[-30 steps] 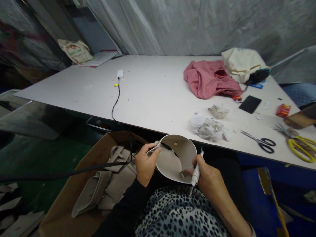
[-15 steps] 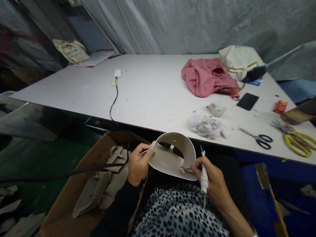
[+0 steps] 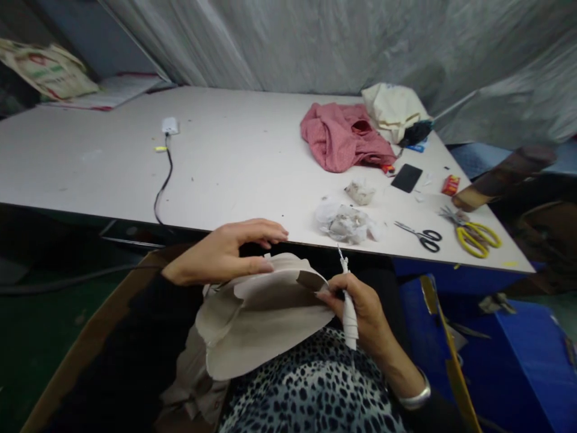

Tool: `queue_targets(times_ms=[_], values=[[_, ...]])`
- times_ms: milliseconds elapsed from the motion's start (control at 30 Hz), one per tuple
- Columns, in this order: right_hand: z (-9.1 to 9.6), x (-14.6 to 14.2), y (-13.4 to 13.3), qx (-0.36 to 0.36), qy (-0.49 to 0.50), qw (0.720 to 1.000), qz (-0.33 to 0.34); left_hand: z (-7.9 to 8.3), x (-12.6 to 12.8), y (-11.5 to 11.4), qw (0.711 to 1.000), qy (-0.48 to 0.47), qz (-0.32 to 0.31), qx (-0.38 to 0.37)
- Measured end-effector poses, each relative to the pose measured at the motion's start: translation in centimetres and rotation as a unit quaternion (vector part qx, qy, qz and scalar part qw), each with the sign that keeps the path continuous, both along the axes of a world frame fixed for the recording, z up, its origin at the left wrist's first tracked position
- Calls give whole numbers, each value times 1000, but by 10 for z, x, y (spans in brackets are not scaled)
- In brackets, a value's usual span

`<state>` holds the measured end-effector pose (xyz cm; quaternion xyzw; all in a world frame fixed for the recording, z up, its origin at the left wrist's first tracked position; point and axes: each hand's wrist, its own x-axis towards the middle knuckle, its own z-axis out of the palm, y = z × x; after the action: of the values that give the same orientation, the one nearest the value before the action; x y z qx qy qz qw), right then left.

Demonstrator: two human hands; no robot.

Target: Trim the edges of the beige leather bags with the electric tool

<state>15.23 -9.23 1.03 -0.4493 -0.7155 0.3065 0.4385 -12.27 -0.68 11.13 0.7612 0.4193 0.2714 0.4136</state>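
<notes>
pose — left hand (image 3: 225, 252) outspread by beige piece (image 3: 270, 340) | right hand (image 3: 364, 308) — clamped on it and white tool (image 3: 349, 322)

We find the pale tabletop (image 3: 243, 174) evenly bright — the floor (image 3: 31, 349) below sinks into dimness, the grey sheeting (image 3: 288, 48) carries soft sheen, and wide-angle distortion stretches the edges.

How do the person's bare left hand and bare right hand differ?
The left hand stretches its fingers out, thumb at the far edge of a curved beige leather-like piece; the right hand curls its fingers around a slim white-wrapped tool with a pointed tip. The right wears a shiny silver bracelet; the left has a black cloth sleeve reaching the wrist. Both are at the beige piece.
</notes>
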Motion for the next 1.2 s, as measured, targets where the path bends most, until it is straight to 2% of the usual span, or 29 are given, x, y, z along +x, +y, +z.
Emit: queue_targets(times_ms=[67, 133, 233, 300, 400, 600, 800, 933, 1033, 1133, 1200], values=[[1, 0, 4, -2, -1, 1000, 14, 7, 28, 14, 992, 34, -120, -17], [0, 2, 7, -13, 4, 1000, 18, 2, 54, 23, 977, 27, -200, -65], [-5, 6, 9, -62, 28, 998, -9, -18, 79, 24, 962, 28, -240, -124], [-10, 8, 10, -96, 43, 994, -38, -31, 88, 21, 965, 34, -225, -128], [-17, 9, 13, -97, 55, 991, -77, -43, 94, 13, 977, 43, -188, -94], [-29, 8, 24, -94, 73, 987, -105, -53, 103, -1, 985, 135, -102, -25], [-38, 8, 32, -104, 106, 982, -116, -57, 103, 12, 976, 173, -124, -51], [-40, 0, 36, -116, 120, 981, -104, -71, 99, 30, 975, 138, -137, -108], [-38, -4, 43, -143, 127, 977, -98, -82, 96, 45, 972, 104, -122, -173], [-37, 5, 50, -159, 153, 970, -99, -88, 85, 66, 965, 64, -72, -245], [-38, 18, 54, -144, 176, 965, -130, -89, 72, 81, 958, 13, -20, -286]])
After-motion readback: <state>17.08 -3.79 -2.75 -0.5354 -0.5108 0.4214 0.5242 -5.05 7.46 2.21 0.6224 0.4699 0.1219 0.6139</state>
